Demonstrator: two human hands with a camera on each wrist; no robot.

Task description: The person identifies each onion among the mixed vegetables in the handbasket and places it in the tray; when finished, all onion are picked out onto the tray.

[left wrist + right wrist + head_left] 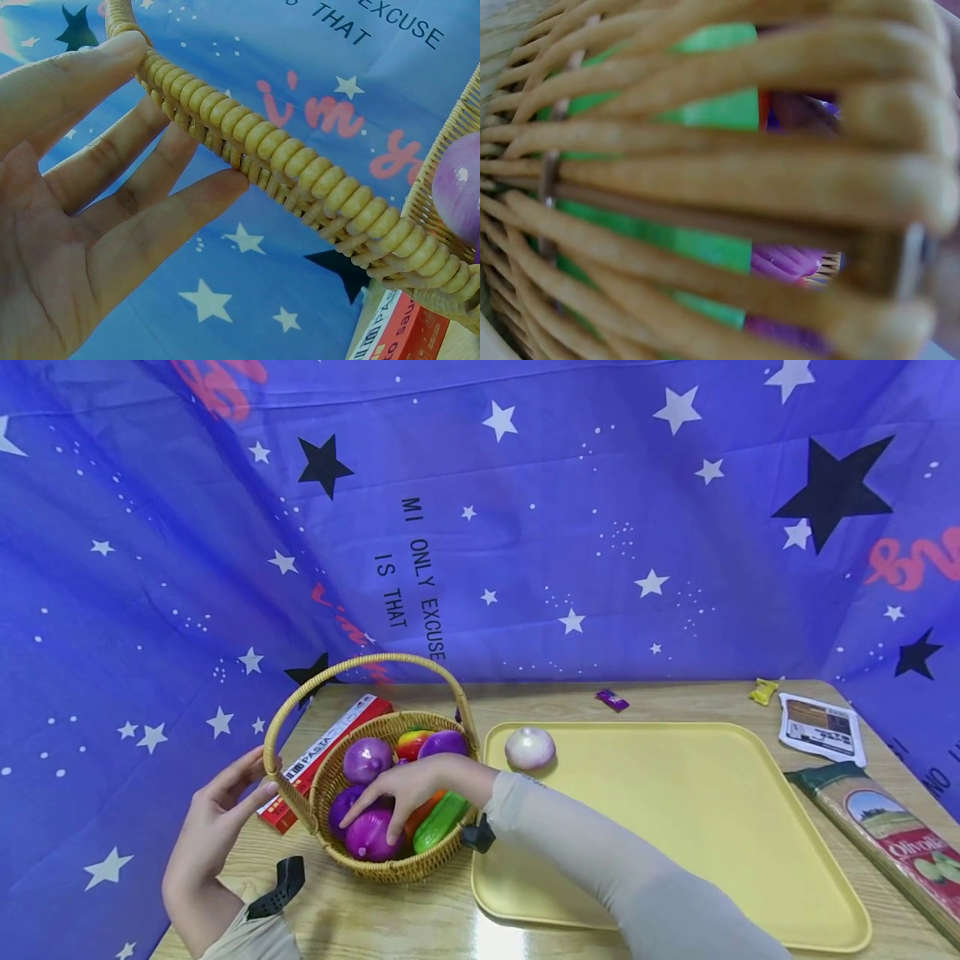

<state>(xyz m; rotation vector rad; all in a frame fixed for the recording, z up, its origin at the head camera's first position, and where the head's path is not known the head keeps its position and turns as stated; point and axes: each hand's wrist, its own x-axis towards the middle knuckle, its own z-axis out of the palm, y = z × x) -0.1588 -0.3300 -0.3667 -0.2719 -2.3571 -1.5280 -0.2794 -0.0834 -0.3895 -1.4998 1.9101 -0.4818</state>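
Observation:
My left hand (206, 831) holds the side of the wicker basket's arched handle (300, 176), its thumb on one face and fingertips on the other. Inside the basket (405, 870), my right hand (420, 785) spans a glossy purple onion (371, 837), thumb on one side and fingers on the other. Around it lie a paler purple onion (367, 758), a dark purple piece (341, 810), an eggplant-coloured piece (444, 743), a red-yellow piece (414, 743) and a green cucumber-like piece (441, 822). In the right wrist view, the basket's weave (705, 180) hides the right hand.
A yellow tray (660, 827) right of the basket bears a white onion (530, 748). A red pasta box (281, 814) lies behind the basket. Along the back and right are a purple packet (612, 700), a yellow packet (763, 692), a white pouch (821, 728) and an olive-labelled bag (892, 835).

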